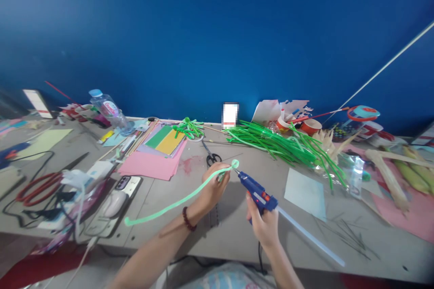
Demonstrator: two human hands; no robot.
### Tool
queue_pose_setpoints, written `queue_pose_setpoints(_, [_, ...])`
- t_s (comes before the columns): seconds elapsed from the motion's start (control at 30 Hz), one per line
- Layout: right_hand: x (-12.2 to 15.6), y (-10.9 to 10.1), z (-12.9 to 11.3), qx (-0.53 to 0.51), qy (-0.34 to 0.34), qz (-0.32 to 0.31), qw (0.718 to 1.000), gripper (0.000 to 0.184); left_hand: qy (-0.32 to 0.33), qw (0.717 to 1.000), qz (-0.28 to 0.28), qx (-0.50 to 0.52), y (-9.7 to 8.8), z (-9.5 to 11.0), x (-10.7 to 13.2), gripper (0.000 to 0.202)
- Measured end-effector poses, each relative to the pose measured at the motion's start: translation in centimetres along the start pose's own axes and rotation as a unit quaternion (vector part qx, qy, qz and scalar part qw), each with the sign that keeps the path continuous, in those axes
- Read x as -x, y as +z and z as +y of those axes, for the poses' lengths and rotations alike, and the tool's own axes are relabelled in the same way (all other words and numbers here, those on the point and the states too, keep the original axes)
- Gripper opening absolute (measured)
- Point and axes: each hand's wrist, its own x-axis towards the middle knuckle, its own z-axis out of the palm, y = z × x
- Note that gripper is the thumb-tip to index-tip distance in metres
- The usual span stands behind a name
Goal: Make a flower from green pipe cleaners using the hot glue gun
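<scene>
My left hand (213,189) pinches a light green pipe cleaner (176,205) near its curled end. The long tail of the stem runs out to the lower left, over my forearm. In my right hand (263,223) is a blue glue gun (254,189), gripped by its handle, with a long clear glue stick (310,237) sticking out of its back. The gun's nozzle points at the small coil at the stem's tip; whether they touch I cannot tell. Just beyond my left hand lie black-handled scissors (213,158), partly hidden by it.
Bright green pipe cleaners (281,142) lie in a bundle at the back right, near a pale blue paper sheet (305,192). Coloured paper (149,165), a phone (115,207), a power strip (56,219) and red-handled scissors (40,187) lie on the left. A bottle (108,108) stands behind.
</scene>
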Motion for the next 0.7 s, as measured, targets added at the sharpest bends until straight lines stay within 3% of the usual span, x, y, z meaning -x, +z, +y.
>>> queue_pose_setpoints(0.23, [0.24, 0.10, 0.26, 0.013, -0.007, 0.006, 1.000, 0.040, -0.024, 0.999, -0.001, 0.025, 0.02, -0.03, 0.11, 0.013])
queue_pose_setpoints(0.47, [0.44, 0.44, 0.82, 0.041, -0.038, 0.021, 0.998, 0.036, -0.132, 0.991, -0.026, 0.027, -0.25, 0.60, 0.16, 0.022])
queue_pose_setpoints(0.7, [0.29, 0.55, 0.43, 0.113, -0.145, 0.035, 0.982, 0.024, -0.180, 0.983, -0.009, 0.046, 0.25, 0.34, 0.13, 0.021])
